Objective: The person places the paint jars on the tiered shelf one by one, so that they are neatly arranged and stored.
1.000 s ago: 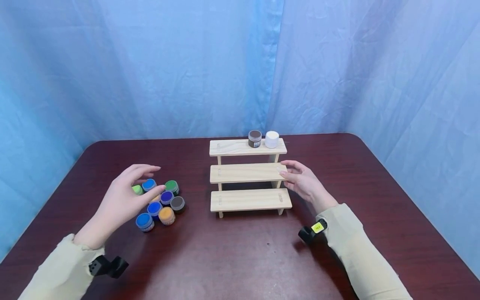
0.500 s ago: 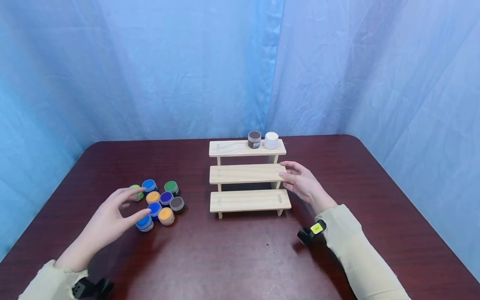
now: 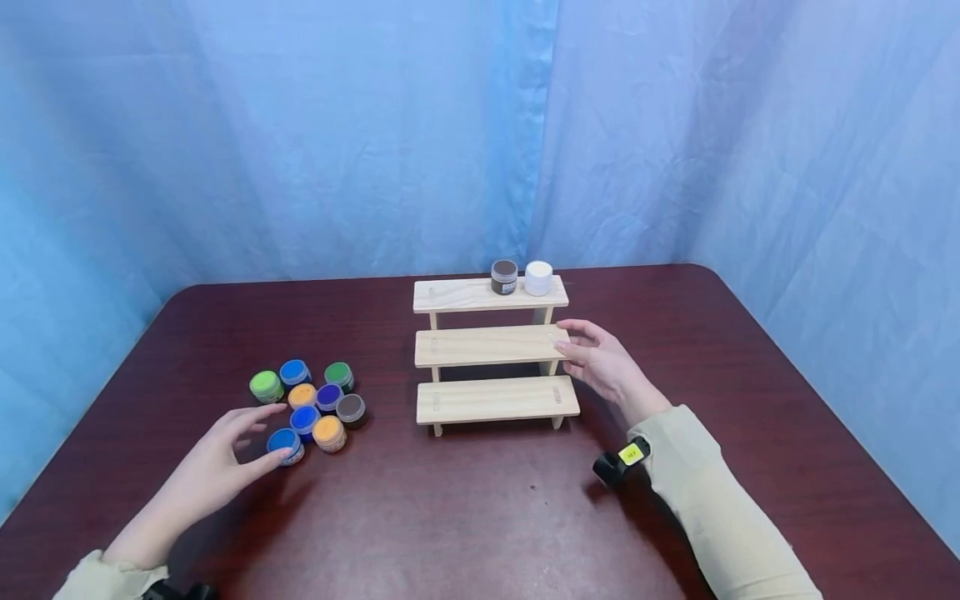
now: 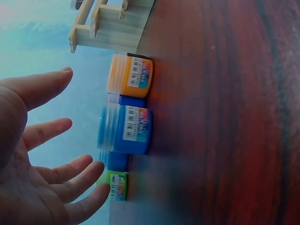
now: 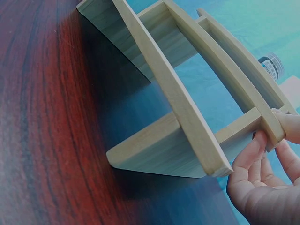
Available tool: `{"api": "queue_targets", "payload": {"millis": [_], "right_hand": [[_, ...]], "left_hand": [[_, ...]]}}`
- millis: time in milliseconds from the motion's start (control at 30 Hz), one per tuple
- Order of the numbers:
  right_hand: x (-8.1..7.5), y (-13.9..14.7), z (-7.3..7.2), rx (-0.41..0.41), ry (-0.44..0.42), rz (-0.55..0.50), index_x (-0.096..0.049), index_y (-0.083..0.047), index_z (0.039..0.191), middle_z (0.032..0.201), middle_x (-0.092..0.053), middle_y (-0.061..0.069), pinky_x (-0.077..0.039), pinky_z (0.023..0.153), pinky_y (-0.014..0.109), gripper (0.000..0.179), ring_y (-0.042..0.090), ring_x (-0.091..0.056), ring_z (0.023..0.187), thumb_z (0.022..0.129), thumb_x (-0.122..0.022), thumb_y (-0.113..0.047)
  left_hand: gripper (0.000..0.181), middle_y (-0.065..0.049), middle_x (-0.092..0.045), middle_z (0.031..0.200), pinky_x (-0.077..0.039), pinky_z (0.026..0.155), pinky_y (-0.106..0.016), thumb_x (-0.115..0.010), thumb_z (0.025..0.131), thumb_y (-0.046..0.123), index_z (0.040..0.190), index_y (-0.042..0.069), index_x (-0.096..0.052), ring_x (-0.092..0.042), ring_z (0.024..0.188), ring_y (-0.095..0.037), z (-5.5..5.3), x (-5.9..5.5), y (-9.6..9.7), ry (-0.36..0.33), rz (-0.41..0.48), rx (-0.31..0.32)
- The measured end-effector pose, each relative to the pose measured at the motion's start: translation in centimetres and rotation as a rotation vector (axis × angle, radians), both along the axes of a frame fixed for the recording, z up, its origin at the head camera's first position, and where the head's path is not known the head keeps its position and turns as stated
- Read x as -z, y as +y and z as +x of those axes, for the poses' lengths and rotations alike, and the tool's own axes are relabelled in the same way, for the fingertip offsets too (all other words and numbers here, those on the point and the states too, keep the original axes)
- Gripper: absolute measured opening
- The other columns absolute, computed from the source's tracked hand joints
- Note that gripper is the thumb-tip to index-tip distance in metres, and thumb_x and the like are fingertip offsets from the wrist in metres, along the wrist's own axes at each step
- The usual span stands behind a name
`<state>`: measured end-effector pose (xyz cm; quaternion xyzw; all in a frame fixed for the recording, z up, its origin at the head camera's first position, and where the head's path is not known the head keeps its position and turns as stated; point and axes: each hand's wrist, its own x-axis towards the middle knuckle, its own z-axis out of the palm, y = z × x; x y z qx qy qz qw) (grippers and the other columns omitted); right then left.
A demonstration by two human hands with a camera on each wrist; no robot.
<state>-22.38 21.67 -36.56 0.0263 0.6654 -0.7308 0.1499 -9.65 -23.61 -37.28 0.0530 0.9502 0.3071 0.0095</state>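
My left hand (image 3: 213, 471) is held with thumb and fingers spread around the near side of a blue paint jar (image 3: 285, 446), holding nothing. In the left wrist view the fingers stand apart from that blue jar, and an orange paint jar (image 4: 130, 76) is beyond it. On the right, my right hand (image 3: 606, 367) pinches the right end of the middle tier of a three-tier wooden stand (image 3: 491, 346). The right wrist view shows thumb and fingers on either face of that board. A dark brown jar (image 3: 504, 277) and a white jar (image 3: 537, 278) sit on the top tier.
Several more paint jars cluster at the left of the dark red table (image 3: 480, 533): light green (image 3: 267, 386), dark green (image 3: 339, 376), purple (image 3: 329, 397) and dark brown among them. A blue curtain (image 3: 360, 142) hangs behind the table.
My left hand has drawn back toward me and lower, from over the jar cluster to its near edge, uncovering the light green jar. My right hand keeps its grip on the stand.
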Motion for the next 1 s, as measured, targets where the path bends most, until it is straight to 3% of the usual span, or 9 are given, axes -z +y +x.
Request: {"api": "queue_targets", "payload": {"millis": [500,833,1000], "right_hand": [[0.1,0.0,-0.1,0.011,0.006,0.009,-0.043,-0.009,0.127,0.090,-0.053,-0.003,-0.049,0.070,0.019,0.038,0.005,-0.056,0.074,0.091,-0.057,-0.008],[0.2,0.0,-0.1,0.012,0.004,-0.013,-0.044,-0.010,0.124,0.089,-0.053,-0.002,-0.049,0.069,0.019,0.035,0.005,-0.056,0.073,0.092,-0.056,-0.008],[0.1,-0.1,-0.1,0.014,0.002,-0.021,-0.046,-0.012,0.122,0.087,-0.054,-0.003,-0.049,0.069,0.019,0.032,0.005,-0.056,0.073,0.092,-0.055,-0.007]], "left_hand": [[0.062,-0.022,-0.050,0.123,-0.050,0.087,-0.055,-0.070,0.081,0.033,0.132,0.005,-0.048,-0.055,0.106,-0.037,0.4,1.2,-0.1,-0.060,0.013,-0.003],[0.059,-0.021,-0.054,0.121,-0.050,0.087,-0.054,-0.072,0.080,0.029,0.129,0.004,-0.051,-0.059,0.102,-0.034,0.7,1.7,-0.2,-0.020,0.006,0.019],[0.060,-0.022,-0.054,0.124,-0.049,0.088,-0.054,-0.071,0.081,0.030,0.131,0.004,-0.049,-0.058,0.105,-0.036,0.8,1.9,-0.3,-0.043,0.002,0.009]]}}
